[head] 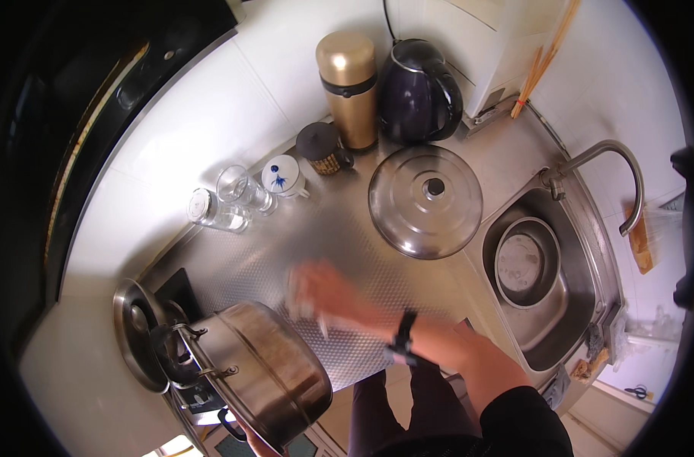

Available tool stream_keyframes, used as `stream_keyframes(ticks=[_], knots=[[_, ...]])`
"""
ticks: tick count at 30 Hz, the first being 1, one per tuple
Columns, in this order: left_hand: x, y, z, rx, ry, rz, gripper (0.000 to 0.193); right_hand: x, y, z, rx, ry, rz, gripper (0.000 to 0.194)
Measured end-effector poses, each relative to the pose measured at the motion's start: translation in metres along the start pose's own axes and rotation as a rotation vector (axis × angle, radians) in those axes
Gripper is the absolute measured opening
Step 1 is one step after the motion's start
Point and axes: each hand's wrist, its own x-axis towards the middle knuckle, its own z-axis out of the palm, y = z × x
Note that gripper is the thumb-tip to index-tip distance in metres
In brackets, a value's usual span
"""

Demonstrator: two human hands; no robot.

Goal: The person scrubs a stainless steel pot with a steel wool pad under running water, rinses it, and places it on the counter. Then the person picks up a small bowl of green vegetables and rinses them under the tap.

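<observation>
My right hand, blurred by motion, is over the textured steel countertop with a pale cloth in its grasp. The cloth hangs below the fingers, and a dark band circles my wrist. On the left, a large stainless steel pot is tipped on its side, its rim turned to the left. Only part of my left hand shows at the bottom, gripping the pot by its lower rim near a black handle; the pot hides the rest.
A steel lid lies near the sink, which holds a round metal pan. Along the wall stand drinking glasses, a white lidded cup, a dark mug, a gold flask and a kettle. Another lid leans left.
</observation>
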Motion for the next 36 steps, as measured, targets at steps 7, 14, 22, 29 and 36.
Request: stream_keyframes(ticks=[7, 14, 22, 29, 36], knots=[[0.040, -0.015, 0.019, -0.740, -0.205, 0.112, 0.056, 0.072, 0.024, 0.029, 0.383, 0.221, 0.252, 0.042], [0.049, 0.003, 0.042, -0.873, -0.130, 0.125, 0.085, -0.025, -0.029, 0.014, 0.314, 0.110, 0.105, 0.032], [0.055, 0.016, 0.075, -0.901, -0.099, 0.177, 0.085, -0.099, 0.009, -0.064, -0.149, 0.259, 0.408, 0.057], [0.064, 0.034, 0.094, -0.930, 0.031, 0.196, 0.086, -0.187, -0.036, -0.077, -0.174, 0.105, 0.559, 0.058], [0.072, 0.044, 0.108, -0.903, 0.039, 0.277, 0.083, -0.188, -0.037, -0.071, -0.333, 0.091, 0.482, 0.060]])
